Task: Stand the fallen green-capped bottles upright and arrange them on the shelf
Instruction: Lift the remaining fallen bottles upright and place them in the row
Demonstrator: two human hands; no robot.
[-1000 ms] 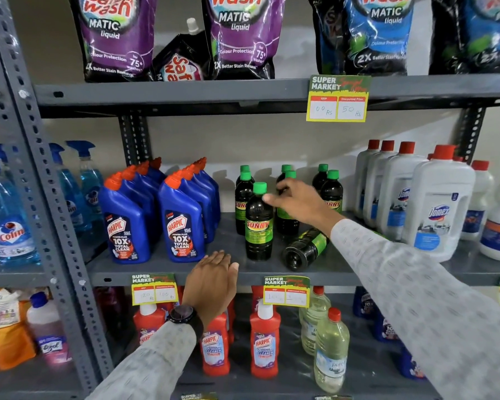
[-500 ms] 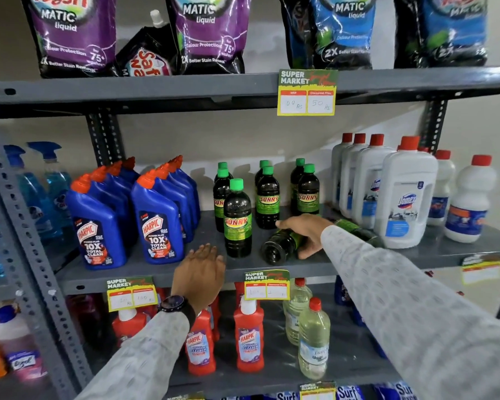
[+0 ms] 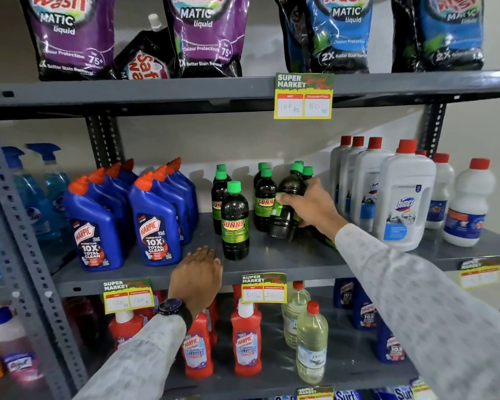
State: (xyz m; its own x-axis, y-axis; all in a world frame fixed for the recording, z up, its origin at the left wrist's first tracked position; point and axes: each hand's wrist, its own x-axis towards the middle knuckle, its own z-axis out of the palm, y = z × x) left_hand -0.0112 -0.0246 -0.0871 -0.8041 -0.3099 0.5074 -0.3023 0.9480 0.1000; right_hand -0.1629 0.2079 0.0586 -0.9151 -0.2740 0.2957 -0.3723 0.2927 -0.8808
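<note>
Dark green-capped bottles stand on the middle shelf [image 3: 286,261]. One upright bottle [image 3: 235,223] is at the front, with several more [image 3: 263,197] standing behind it. My right hand [image 3: 312,207] is shut on another green-capped bottle [image 3: 289,197], holding it tilted just above the shelf, cap up and leaning right. A second fallen bottle [image 3: 328,241] lies behind my right wrist, mostly hidden. My left hand [image 3: 198,274] rests palm down on the shelf's front edge, holding nothing.
Blue Harpic bottles [image 3: 153,226] stand left of the green-capped group, white red-capped Domex bottles [image 3: 404,197] on the right. Detergent pouches [image 3: 205,33] fill the shelf above. Red Harpic bottles [image 3: 247,339] and clear bottles [image 3: 311,345] sit on the shelf below.
My right hand came down from the standing bottles, gripped the bottle lying on the shelf and has raised it nearly upright. The left hand stays on the shelf edge.
</note>
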